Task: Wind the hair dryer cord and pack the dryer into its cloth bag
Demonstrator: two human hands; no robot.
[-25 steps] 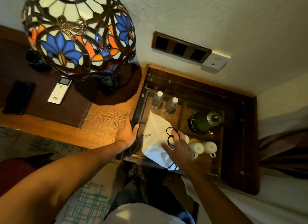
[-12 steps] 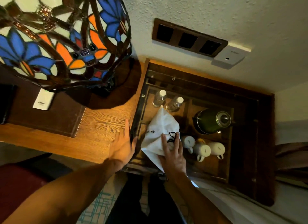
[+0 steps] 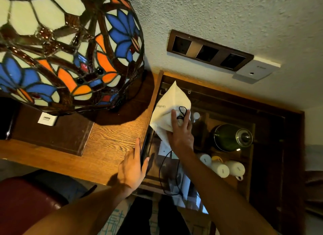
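My right hand grips a white cloth bag with dark lettering, held above the left side of a sunken wooden compartment. The bag's pointed end aims at the wall. A black drawstring loop lies over my fingers, and a thin black cord hangs below the hand. The hair dryer itself is not visible; whether it is inside the bag cannot be told. My left hand holds the dark edge of the compartment's raised lid beside the desk.
A stained-glass lamp fills the upper left above the wooden desk. In the compartment stand a green kettle and white cups. A socket panel is on the wall. A red seat is at lower left.
My right hand has lifted the white bag up and toward the wall and desk, so it now hides the water bottles. The left hand stays on the lid's edge.
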